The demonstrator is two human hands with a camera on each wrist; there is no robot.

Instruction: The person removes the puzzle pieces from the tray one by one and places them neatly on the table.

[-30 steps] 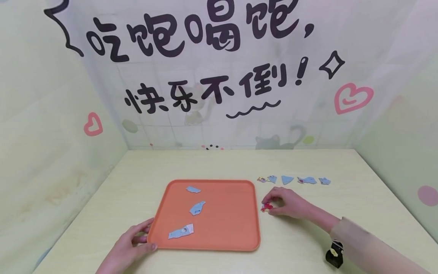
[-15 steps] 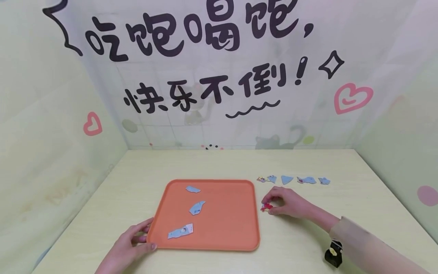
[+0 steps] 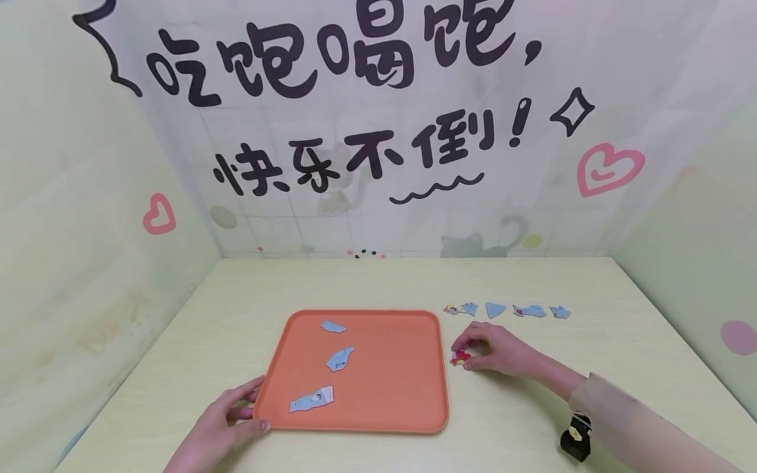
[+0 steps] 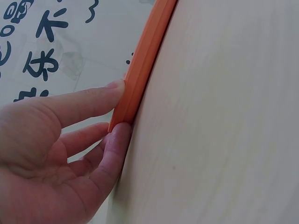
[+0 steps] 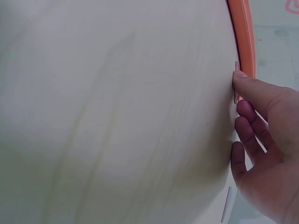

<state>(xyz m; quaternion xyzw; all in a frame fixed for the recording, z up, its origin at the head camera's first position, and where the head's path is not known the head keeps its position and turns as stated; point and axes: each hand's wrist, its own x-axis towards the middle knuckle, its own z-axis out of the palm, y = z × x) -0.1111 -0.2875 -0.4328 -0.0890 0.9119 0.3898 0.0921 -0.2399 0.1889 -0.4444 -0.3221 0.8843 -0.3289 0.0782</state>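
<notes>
An orange tray [image 3: 396, 374] lies on the table with three pale-blue puzzle pieces on its left half: a small one [image 3: 334, 326] at the back, another [image 3: 340, 359] in the middle, a longer one [image 3: 311, 399] at the front. My left hand [image 3: 219, 420] holds the tray's front left corner, thumb at the near rim, fingers along the left side. Just right of the tray, my right hand [image 3: 499, 350] pinches a small red-and-yellow puzzle piece [image 3: 459, 359] at table level, its fingertips covering part of it. Edge-on, that piece [image 5: 236, 100] shows thin in the right wrist view.
Several more puzzle pieces [image 3: 495, 310] form a row on the table [image 3: 355, 282] behind my right hand. Printed walls with lettering enclose the table at the back and sides. A black device [image 3: 576, 437] sits at my right wrist, beside the sleeve.
</notes>
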